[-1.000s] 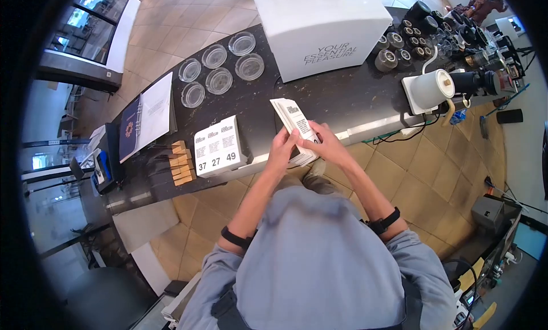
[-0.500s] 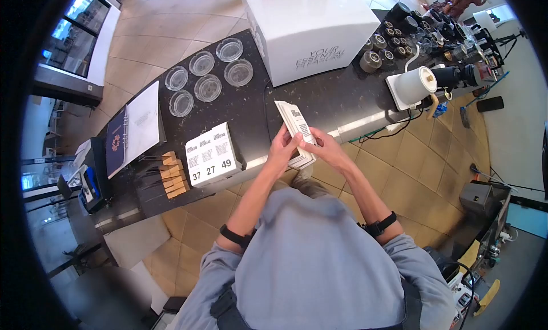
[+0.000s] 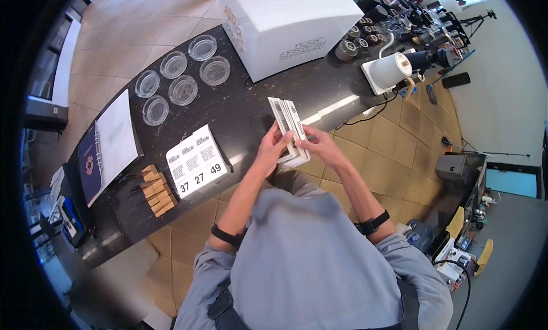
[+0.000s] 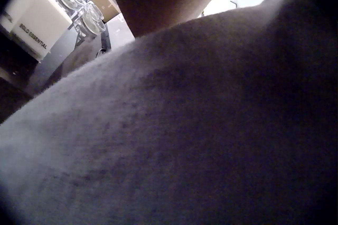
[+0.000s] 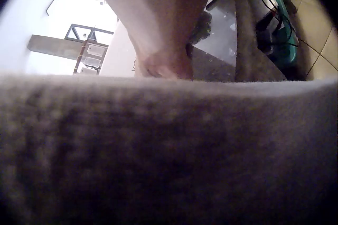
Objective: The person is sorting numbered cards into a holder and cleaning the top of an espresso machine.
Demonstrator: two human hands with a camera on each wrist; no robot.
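A stack of white printed cards [image 3: 281,114] is held between both hands above the counter's near edge, partly split into two bundles with dark striped print facing up. My left hand [image 3: 272,151] grips the stack along its left side, thumb on top. From the right, my right hand [image 3: 323,147] pinches the other side with its thumb over the cards. Nearest to the left hand, a block of white cards [image 3: 197,162] marked 37, 27 and 49 stands on the counter. Sleeve cloth fills most of both wrist views and hides the cards there.
Several clear round glass dishes [image 3: 184,90] stand at the back left of the dark counter [image 3: 240,110]. A large white box [image 3: 291,30] is behind the hands, with a white kettle [image 3: 393,70] to the right. Wooden blocks [image 3: 157,192] and an open binder [image 3: 117,139] lie left.
The head view has turned, so the counter's things sit farther left. The cards in my hands have parted into two bundles, and striped print shows where text showed before.
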